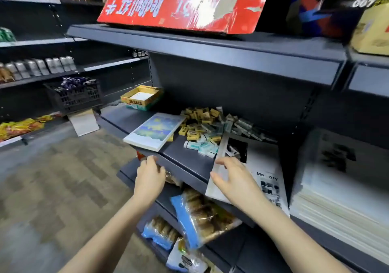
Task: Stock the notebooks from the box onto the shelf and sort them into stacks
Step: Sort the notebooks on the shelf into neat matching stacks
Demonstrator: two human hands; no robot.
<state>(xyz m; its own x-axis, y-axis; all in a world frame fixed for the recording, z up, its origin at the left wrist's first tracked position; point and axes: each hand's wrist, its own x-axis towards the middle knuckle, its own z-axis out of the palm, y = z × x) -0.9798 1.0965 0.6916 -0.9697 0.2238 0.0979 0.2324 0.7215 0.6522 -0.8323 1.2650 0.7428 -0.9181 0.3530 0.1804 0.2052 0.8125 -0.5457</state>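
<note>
On the shelf (185, 157), blue-yellow notebook (154, 130), black-white notebook (263, 163)

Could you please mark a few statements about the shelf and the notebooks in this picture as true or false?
1. The right hand rests on the black-and-white notebook. True.
2. The blue and yellow notebook lies on the top shelf. False: it lies on the middle shelf, left of the pile of small boxes.
3. The red carton sits on the shelf above. True.
4. The left hand holds the blue and yellow notebook. False: it is at the shelf's front edge, below that notebook.
5. The black-and-white notebook overhangs the shelf's front edge. True.
</note>
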